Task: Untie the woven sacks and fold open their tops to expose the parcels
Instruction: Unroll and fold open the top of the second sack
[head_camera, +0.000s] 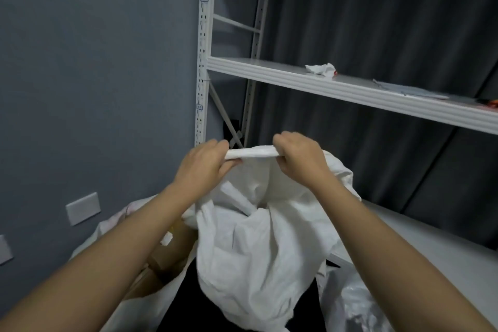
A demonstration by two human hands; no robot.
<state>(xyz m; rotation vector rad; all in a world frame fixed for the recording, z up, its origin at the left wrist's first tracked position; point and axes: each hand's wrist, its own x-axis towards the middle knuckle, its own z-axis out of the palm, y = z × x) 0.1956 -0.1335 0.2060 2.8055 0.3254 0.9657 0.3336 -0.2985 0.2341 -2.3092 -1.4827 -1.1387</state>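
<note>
- Centre of frame: white woven sack (258, 245), upright, its gathered top edge (252, 153) stretched level between two hands.
- Left hand (203, 163): fingers curled, pinching the left end of the rolled edge.
- Right hand (296, 156): fingers curled in a fist round the right end of the same edge; hands near each other, not touching.
- Tie or knot: not discernible; mouth apparently already loosened, so the step in hand judged as rolling the top open.
- Lower left of frame: second sack (107, 226) with brown cardboard parcels (167, 256) exposed, partly behind the left forearm.
- Advice for the fold: hold both ends at equal tension, turn the edge outward and down evenly, shift grips along the rim in turns to avoid bunching.
- Upper right: grey shelf (296, 75) bearing a crumpled white paper (320, 69), well apart from the sack.
</note>
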